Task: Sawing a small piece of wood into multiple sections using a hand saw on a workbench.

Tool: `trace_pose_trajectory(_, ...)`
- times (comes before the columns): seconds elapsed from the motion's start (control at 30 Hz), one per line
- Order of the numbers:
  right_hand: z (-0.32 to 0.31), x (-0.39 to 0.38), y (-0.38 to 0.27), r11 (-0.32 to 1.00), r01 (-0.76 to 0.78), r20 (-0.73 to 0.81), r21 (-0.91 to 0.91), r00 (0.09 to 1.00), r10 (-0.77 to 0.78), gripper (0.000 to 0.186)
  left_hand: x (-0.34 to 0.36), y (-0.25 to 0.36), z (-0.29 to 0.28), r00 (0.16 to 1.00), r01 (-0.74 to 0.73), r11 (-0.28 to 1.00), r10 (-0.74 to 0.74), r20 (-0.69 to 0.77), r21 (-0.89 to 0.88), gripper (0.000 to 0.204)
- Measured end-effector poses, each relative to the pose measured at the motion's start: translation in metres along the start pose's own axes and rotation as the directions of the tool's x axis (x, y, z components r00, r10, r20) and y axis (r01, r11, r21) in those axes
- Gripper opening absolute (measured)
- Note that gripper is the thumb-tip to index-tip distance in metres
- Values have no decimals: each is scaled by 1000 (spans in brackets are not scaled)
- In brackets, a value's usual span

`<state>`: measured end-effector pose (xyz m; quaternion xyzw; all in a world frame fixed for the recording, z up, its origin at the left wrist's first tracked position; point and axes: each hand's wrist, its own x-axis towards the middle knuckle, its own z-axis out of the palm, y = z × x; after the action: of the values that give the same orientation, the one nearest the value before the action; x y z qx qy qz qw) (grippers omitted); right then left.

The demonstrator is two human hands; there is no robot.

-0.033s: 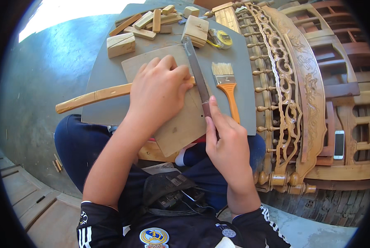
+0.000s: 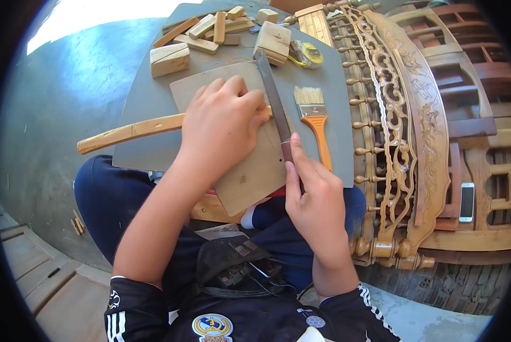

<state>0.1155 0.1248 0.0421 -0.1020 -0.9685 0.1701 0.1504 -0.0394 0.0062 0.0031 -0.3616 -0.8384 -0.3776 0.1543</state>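
My left hand (image 2: 224, 117) is closed around a curved wooden strip (image 2: 133, 132), pressing it down on a thin flat board (image 2: 247, 176). The strip's long end sticks out to the left, and its short right end shows just past my fingers. My right hand (image 2: 317, 191) grips the brown handle of a long, dark flat file (image 2: 275, 100), index finger stretched along it. The file points away from me, and its edge lies against or very close to the strip's right end. My left fingertips are mostly hidden beneath the hand.
On the grey tabletop (image 2: 147, 102) lie a wide paintbrush (image 2: 318, 128), a tape measure (image 2: 307, 55), wooden blocks (image 2: 170, 60) and several offcuts (image 2: 198, 43). Carved wooden furniture parts (image 2: 432, 131) stand close at the right, with a phone (image 2: 466, 202) on them. Wooden panels (image 2: 44, 273) lie at lower left.
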Motion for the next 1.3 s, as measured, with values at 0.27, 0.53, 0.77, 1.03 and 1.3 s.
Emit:
trace_pose_trajectory(0.27,4,-9,-14,997,17,-4,-81,1000,-17,51,-3,-5,5,999,-33,999,33,-21,24,11)
trace_pose_trajectory(0.53,12,11,-7,990,58,51,-130,997,-52,52,-2,-5,4,999,-43,999,43,21,0,12)
trace_pose_trajectory(0.77,2,-15,-4,985,80,55,-152,996,-72,54,-7,5,2,997,-21,1000,22,76,-13,11)
trace_pose_trajectory(1.03,4,-7,-10,995,36,43,-98,999,-32,54,-13,4,8,999,-41,996,41,-2,79,12)
trace_pose_trajectory(1.3,10,6,-4,997,1,95,-74,995,6,61,-10,19,12,995,99,979,-94,-38,177,14)
